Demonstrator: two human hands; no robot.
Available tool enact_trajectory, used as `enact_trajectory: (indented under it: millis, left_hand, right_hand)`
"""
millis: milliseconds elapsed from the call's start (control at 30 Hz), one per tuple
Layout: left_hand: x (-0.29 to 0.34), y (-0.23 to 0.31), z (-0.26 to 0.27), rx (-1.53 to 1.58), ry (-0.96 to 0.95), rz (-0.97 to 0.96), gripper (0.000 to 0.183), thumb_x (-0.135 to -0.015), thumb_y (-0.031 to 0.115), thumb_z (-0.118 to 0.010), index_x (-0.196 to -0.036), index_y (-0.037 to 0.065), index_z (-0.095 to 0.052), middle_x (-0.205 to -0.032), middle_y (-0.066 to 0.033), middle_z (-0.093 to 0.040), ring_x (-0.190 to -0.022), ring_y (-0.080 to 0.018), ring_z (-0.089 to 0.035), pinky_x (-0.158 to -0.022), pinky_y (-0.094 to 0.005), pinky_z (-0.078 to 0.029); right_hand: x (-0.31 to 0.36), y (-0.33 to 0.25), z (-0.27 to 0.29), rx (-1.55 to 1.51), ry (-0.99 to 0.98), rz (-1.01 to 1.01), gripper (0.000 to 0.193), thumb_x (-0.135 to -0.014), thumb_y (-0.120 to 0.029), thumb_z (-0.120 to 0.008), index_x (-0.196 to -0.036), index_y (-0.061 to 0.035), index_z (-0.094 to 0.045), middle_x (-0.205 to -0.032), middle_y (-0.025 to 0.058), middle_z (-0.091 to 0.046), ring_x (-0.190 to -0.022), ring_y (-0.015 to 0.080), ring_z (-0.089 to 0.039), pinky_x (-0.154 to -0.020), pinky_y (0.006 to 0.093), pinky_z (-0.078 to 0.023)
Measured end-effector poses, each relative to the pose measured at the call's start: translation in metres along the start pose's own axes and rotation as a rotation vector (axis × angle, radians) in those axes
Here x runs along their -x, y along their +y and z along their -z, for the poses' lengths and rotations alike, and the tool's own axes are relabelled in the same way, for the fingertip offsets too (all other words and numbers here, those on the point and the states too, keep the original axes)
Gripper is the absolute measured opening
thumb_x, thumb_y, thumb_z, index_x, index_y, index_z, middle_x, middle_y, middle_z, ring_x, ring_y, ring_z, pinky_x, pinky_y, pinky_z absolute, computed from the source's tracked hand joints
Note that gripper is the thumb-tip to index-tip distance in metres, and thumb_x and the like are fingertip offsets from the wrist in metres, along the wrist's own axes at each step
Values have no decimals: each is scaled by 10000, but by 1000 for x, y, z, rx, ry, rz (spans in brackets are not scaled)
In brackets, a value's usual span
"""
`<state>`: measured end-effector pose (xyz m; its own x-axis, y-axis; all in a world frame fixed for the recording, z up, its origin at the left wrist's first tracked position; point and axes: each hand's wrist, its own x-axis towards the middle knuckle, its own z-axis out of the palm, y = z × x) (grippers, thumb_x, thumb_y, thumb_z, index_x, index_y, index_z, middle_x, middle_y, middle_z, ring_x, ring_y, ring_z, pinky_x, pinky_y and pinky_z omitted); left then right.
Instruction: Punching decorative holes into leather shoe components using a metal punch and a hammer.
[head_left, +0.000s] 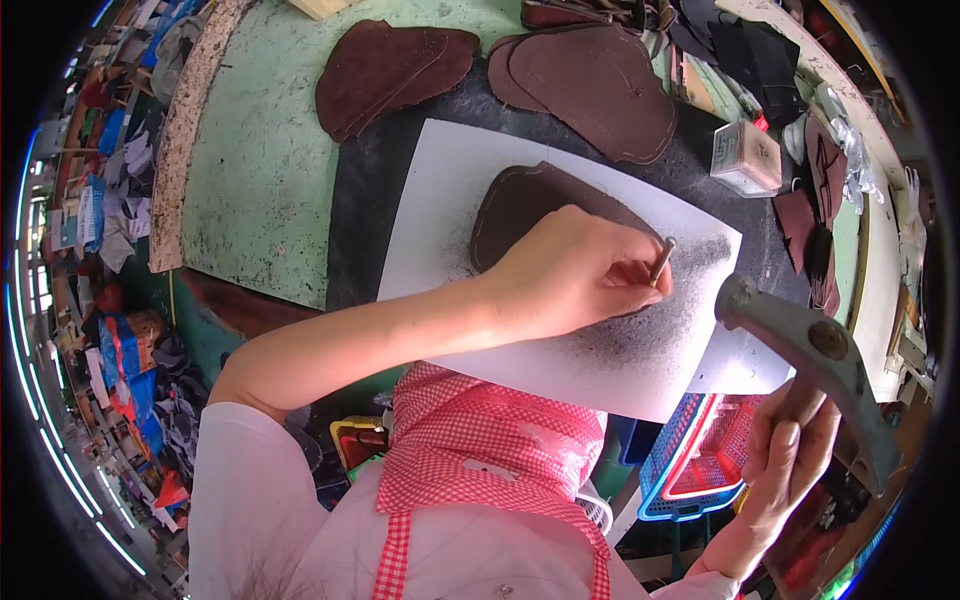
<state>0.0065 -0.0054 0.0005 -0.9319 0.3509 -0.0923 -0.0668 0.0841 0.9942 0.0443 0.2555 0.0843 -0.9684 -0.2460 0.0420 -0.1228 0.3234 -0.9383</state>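
My left hand [575, 265] is closed around a thin metal punch [664, 256], which stands slightly tilted over the right part of a dark brown leather piece [520, 215]. That piece has a pale line along its edge and lies on a white sheet [435, 210] specked with dark bits. Much of the leather and the punch's lower tip are hidden by the hand. To the right, my right hand [790, 450] grips the handle of a claw hammer [845, 360]. The hammer's head is raised near the sheet's right corner, apart from the punch.
Stacked brown leather pieces [390, 75] and more leather pieces [595, 85] lie at the back on a black board [365, 210]. A small clear box [746, 158] stands at the right, near dark leather scraps [822, 190]. Blue and red baskets [690, 460] sit below the table edge.
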Motion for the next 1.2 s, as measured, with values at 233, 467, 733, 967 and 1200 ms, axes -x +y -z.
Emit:
enact_trajectory:
  millis: [233, 467, 733, 967, 1200]
  left_hand:
    - [5, 0, -1, -189, 16, -112, 110, -845, 83, -689, -945, 39, -677, -820, -46, -693, -740, -132, -683, -676, -233, -521]
    - [2, 2, 6, -201, -12, -121, 115, -862, 78, -667, -972, 43, -661, -839, -58, -698, -769, -134, -686, -694, -234, -519]
    - [1, -2, 9, -27, -68, -14, 115, -879, 48, -645, -987, 9, -651, -881, -73, -707, -850, -116, -697, -770, -230, -536]
    - [7, 14, 1, -555, -76, -192, 146, -828, 142, -708, -958, 87, -667, -846, -27, -683, -717, -205, -684, -630, -290, -541]
    - [5, -1, 13, -59, -60, 6, 162, -852, 49, -670, -1009, 15, -648, -915, -70, -703, -866, -130, -699, -784, -239, -542]
  right_hand:
    - [7, -8, 3, 354, -2, 84, 268, -948, -195, -557, -1091, 31, -561, -769, 44, -576, -599, 49, -478, -522, 160, -349]
    - [4, -6, -6, 96, -12, -106, 549, -979, -318, -532, -1382, 6, -349, -714, -15, -472, -537, 11, -347, -480, 161, -233]
    - [-2, -10, -7, 36, 6, -2, 451, -963, -374, -553, -1166, 13, -439, -625, 5, -437, -422, 12, -338, -401, 147, -219]
    - [-10, -13, 78, 207, -527, -171, 264, -824, -198, -689, -947, 35, -666, -788, 110, -628, -736, 178, -624, -687, 279, -523]
    - [5, -12, -13, 82, 51, -152, 460, -966, -376, -532, -1147, 34, -431, -663, 2, -458, -497, 38, -392, -443, 172, -247]
